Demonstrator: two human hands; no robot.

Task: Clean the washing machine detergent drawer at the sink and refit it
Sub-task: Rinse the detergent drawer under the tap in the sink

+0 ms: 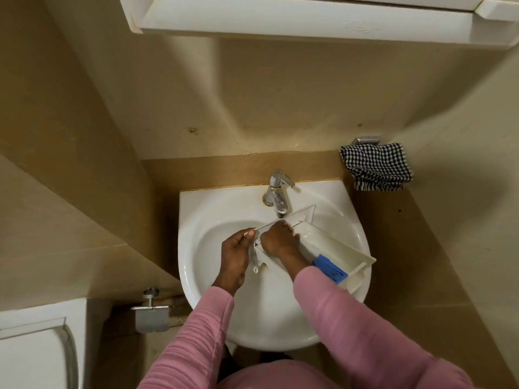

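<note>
Sink [211, 217], left hand [234, 249] pinching drawer [325, 244]

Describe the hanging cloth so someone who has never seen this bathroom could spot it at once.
Start at the white sink in the middle, then look up and right past the tap to the wall. There a cloth hangs from a metal holder; it is the only black-and-white checked thing among plain beige and white surfaces.
</note>
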